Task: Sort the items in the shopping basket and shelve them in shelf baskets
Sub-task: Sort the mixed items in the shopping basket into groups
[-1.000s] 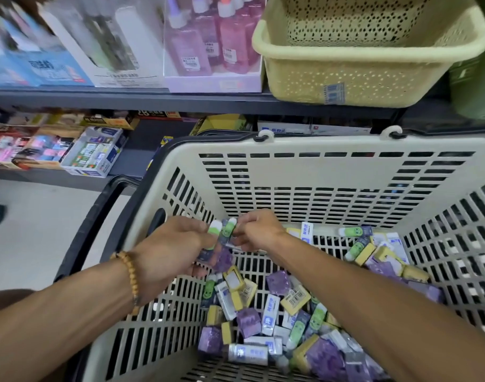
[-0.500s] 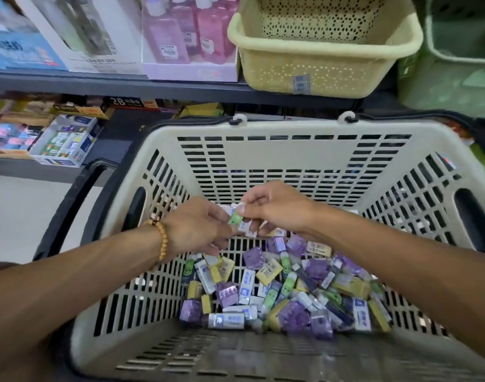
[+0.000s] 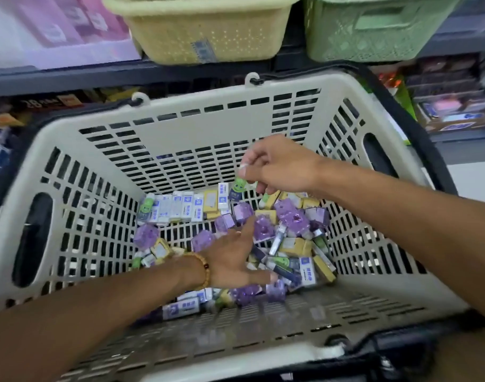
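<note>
Yellow shelf basket beside green one

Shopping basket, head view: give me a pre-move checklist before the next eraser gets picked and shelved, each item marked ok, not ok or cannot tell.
1. Left hand free to pick: ok, fingers spread open over the pile, holding nothing visible.
2. Right hand has an item: ok, its fingertips pinch a green-capped eraser, though blur softens the grip.
3. Items left to sort in the shopping basket: ok, purple, yellow and white-blue packs are mixed on its floor.
4. Yellow shelf basket within view above: ok.
5. Green shelf basket within view: ok.
6. Room inside the shelf baskets: cannot tell, their interiors are hidden.
</note>
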